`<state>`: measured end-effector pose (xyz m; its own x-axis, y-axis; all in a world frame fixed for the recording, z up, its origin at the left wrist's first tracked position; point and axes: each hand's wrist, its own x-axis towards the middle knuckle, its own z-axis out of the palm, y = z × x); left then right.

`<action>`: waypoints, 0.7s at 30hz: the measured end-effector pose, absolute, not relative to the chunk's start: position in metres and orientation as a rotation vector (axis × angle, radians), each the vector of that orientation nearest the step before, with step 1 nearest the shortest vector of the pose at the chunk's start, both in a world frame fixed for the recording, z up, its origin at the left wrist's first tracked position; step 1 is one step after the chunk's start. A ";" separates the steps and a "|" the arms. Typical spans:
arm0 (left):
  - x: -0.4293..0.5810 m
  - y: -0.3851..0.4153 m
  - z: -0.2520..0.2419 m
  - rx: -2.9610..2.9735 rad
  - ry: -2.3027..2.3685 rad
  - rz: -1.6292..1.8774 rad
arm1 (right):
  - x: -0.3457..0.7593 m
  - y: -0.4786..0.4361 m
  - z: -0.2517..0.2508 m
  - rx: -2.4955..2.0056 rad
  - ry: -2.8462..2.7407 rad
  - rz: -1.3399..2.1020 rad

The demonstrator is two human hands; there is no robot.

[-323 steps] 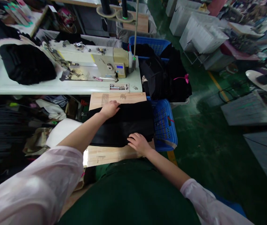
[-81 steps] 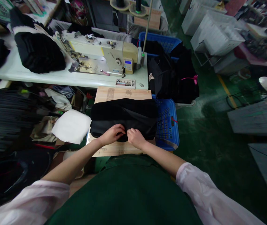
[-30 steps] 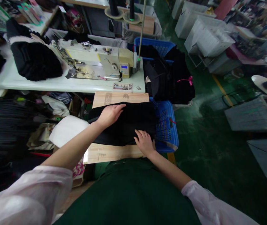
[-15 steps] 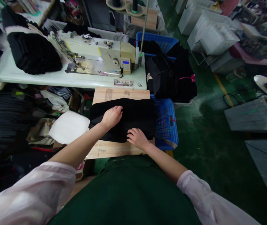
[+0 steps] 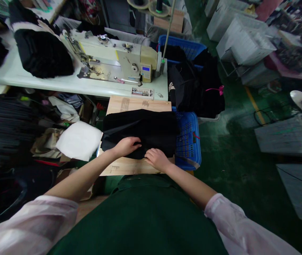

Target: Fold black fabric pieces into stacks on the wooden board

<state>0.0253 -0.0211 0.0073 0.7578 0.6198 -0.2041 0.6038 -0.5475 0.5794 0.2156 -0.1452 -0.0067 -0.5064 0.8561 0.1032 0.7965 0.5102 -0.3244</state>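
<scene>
Head view: the folded black cloth [image 5: 140,127] lies on a wooden board [image 5: 137,104], pressed by the curled left grip [image 5: 126,146] and right grip [image 5: 156,159], any pinching unclear, and could be skewed toward the blue plastic crate [image 5: 189,141] by uneven pressure.

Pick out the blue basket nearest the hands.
The blue plastic basket right beside the wooden board; the other blue basket sits farther off, partly under the black garments.
</scene>
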 end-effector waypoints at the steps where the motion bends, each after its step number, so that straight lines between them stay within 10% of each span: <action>1: 0.026 -0.020 0.010 2.292 0.924 0.016 | 0.215 -0.147 -0.010 -1.415 -2.545 0.336; 21: 0.014 -0.030 0.019 2.413 0.552 0.048 | 0.226 -0.139 -0.027 -1.383 -2.453 0.502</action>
<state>0.0145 -0.0301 0.0194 0.9105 0.4003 -0.1040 0.3763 -0.6974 0.6099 0.2263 -0.1386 -0.0273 -0.5023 0.8618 0.0714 0.7644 0.4811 -0.4293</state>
